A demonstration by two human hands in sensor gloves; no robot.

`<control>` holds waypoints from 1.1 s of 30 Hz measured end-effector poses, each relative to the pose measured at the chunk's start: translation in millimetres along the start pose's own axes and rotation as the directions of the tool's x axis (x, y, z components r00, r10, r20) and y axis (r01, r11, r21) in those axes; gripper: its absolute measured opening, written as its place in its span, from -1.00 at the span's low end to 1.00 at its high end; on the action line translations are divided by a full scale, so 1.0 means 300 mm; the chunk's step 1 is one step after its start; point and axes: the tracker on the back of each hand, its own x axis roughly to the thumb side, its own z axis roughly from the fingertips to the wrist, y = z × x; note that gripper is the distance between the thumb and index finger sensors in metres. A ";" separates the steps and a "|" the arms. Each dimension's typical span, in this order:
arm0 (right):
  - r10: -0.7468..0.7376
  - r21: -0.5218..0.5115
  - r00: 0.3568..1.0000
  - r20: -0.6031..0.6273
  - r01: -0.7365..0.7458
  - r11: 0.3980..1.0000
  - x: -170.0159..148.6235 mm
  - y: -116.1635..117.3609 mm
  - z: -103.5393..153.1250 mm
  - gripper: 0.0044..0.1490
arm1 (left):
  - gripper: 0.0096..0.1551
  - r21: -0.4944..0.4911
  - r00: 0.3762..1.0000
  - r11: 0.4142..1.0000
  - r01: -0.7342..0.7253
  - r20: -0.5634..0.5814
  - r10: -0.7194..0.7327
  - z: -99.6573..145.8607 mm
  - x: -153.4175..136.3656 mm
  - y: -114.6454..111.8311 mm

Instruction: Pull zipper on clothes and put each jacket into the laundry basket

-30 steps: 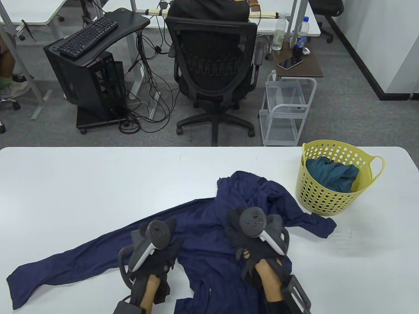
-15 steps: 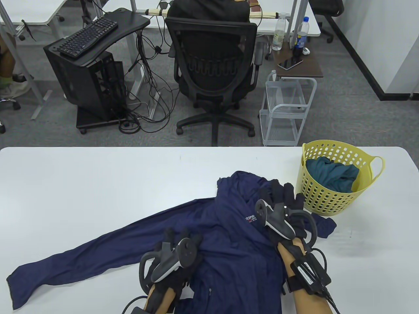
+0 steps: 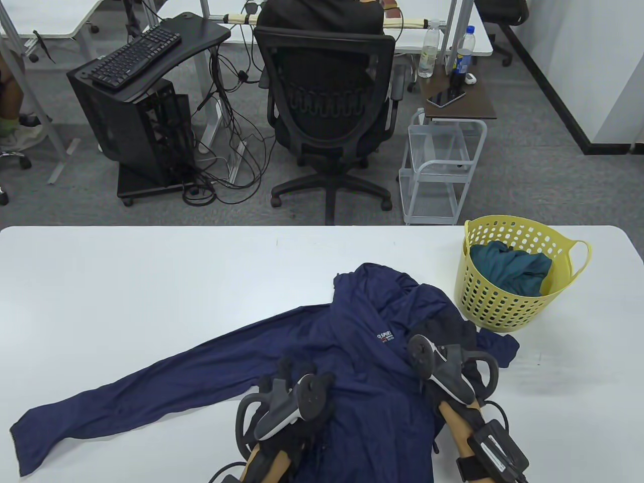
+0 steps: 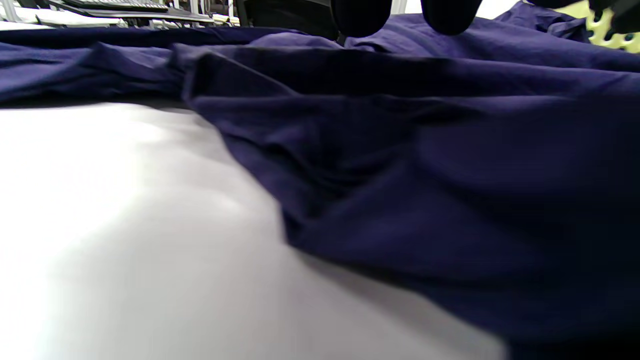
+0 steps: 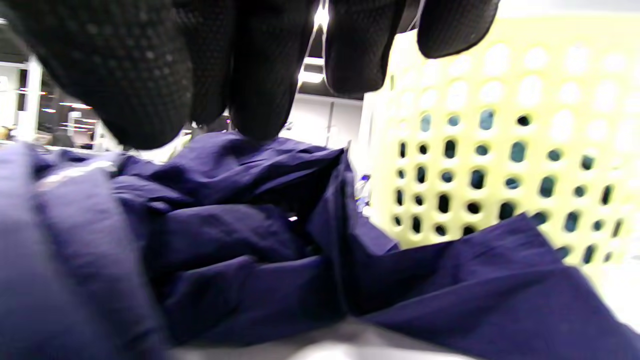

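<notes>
Table view: navy jacket (image 3: 352, 352) spread at desk (image 3: 151, 282) near edge; both hands, left (image 3: 297, 397) and right (image 3: 448, 347), rest on it, grip indiscernible; yellow basket (image 3: 508, 307) right

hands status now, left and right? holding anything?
Left hand: on the navy jacket, grip cannot be told.
Right hand: fingers hang relaxed above the jacket, holding nothing.

We wear black knit gloves with dotted palms on our left hand (image 3: 297, 402) and right hand (image 3: 448, 352). Each carries a grey-and-white ringed tracker; black wrist boxes trail cables.
</notes>
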 end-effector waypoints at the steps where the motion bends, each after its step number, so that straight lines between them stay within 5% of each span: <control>1: 0.018 -0.003 0.999 -0.031 -0.018 1.000 0.007 0.004 -0.016 0.06 | -0.26 -0.010 1.000 1.000 0.015 0.005 -0.015 -0.002 0.014 -0.006; 4: 0.111 0.086 0.993 -0.033 -0.107 0.991 0.037 0.037 -0.078 0.39 | -0.27 -0.029 0.998 0.998 0.063 0.008 -0.063 -0.005 0.032 -0.017; 8: 0.196 0.233 0.980 -0.028 -0.184 0.955 0.060 0.110 -0.150 0.42 | -0.29 -0.061 0.998 0.996 0.057 0.016 -0.057 -0.009 0.023 -0.034; 13: 0.145 0.172 0.989 -0.032 -0.138 0.975 0.041 0.147 -0.178 -0.48 | -0.29 -0.135 0.996 0.987 0.089 0.024 -0.087 -0.024 -0.001 -0.065; 21: -0.041 0.058 0.999 0.008 0.041 0.997 -0.025 0.032 -0.062 -0.43 | -0.25 -0.187 0.991 0.978 0.094 -0.073 -0.109 -0.024 -0.042 -0.054; 27: -0.155 -0.102 0.982 0.104 0.166 0.981 -0.049 -0.059 0.118 -0.22 | -0.23 -0.214 0.979 0.977 -0.021 -0.202 -0.023 -0.008 -0.133 -0.004; 33: -0.292 0.001 0.919 0.264 0.302 0.953 -0.032 -0.081 0.238 -0.34 | -0.20 -0.098 0.959 0.985 -0.144 -0.257 0.114 0.035 -0.170 0.111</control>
